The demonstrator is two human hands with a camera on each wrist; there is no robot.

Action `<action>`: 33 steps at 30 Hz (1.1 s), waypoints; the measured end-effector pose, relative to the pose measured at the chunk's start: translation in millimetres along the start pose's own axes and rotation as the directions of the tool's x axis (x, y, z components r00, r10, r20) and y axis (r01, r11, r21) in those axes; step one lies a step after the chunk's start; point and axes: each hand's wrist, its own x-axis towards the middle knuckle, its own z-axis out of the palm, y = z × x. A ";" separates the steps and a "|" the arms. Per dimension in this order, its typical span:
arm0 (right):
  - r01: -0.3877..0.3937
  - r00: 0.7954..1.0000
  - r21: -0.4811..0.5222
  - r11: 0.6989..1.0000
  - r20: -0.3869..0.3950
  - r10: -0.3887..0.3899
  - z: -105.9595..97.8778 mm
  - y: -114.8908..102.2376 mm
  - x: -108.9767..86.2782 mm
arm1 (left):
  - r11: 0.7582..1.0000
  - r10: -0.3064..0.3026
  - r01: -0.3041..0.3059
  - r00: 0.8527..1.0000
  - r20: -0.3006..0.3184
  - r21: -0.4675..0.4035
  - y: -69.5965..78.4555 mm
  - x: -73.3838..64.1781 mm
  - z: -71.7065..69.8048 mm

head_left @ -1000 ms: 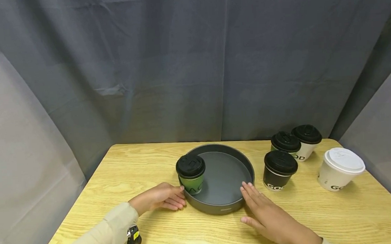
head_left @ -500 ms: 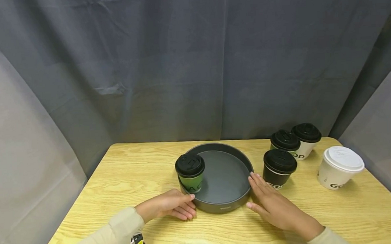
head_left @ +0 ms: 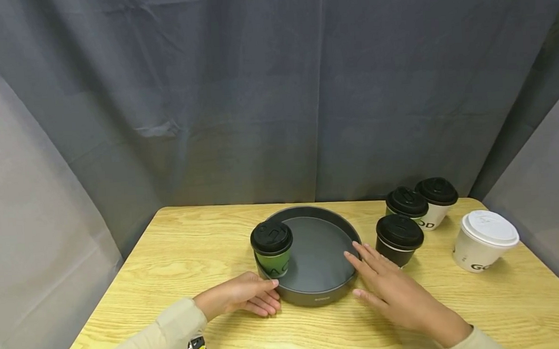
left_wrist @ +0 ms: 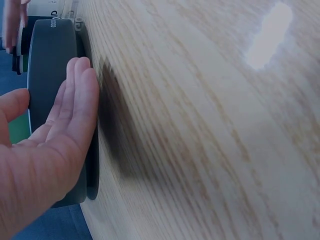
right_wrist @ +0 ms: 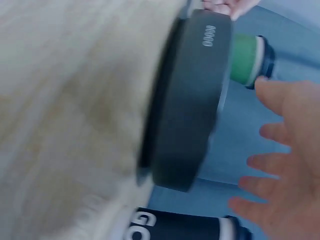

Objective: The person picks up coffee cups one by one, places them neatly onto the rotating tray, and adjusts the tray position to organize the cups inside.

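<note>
A round dark grey pan (head_left: 319, 257) sits on the wooden table. Inside its left edge stands a green paper cup (head_left: 273, 251) with a black lid. My left hand (head_left: 243, 295) is at the pan's front left. In the left wrist view, its straight fingers (left_wrist: 75, 100) lie along the pan's outer wall (left_wrist: 52, 47), with the thumb at the rim. On the right side, my right hand (head_left: 395, 292) has its fingers spread and overlaps the pan's rim in the head view. The right wrist view shows this hand (right_wrist: 287, 165) holding nothing, a gap between it and the pan.
Right of the pan stands a black cup (head_left: 397, 242). Behind it are a green cup (head_left: 406, 202) and a white cup with a black lid (head_left: 437, 200). A wider white tub (head_left: 484, 240) with a white lid is farther right. Grey curtain (head_left: 256, 102) encloses the table.
My left hand has slid right along the pan's front edge. My right hand first moved up along the right side, then spread its fingers and came off the wall. The cups stay put.
</note>
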 end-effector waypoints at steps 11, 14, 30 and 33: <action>-0.002 0.942 -0.025 1.000 -0.336 -0.006 -37.7 15.6 11.5 | 1.000 0.007 -0.007 1.000 -0.005 -0.004 -1.6 1.3 -1.4; -0.054 0.928 -0.006 0.998 -0.369 0.048 -38.0 27.4 10.2 | 1.000 0.007 -0.007 1.000 -0.007 -0.002 -1.9 1.2 -1.5; -0.227 0.921 0.077 0.971 -0.308 0.240 -16.4 69.1 5.2 | 1.000 0.012 -0.012 1.000 0.005 0.019 0.0 3.4 0.1; -0.245 0.914 0.104 0.964 -0.306 0.265 -13.8 70.3 6.3 | 1.000 0.009 -0.009 1.000 0.006 0.019 0.2 4.0 1.5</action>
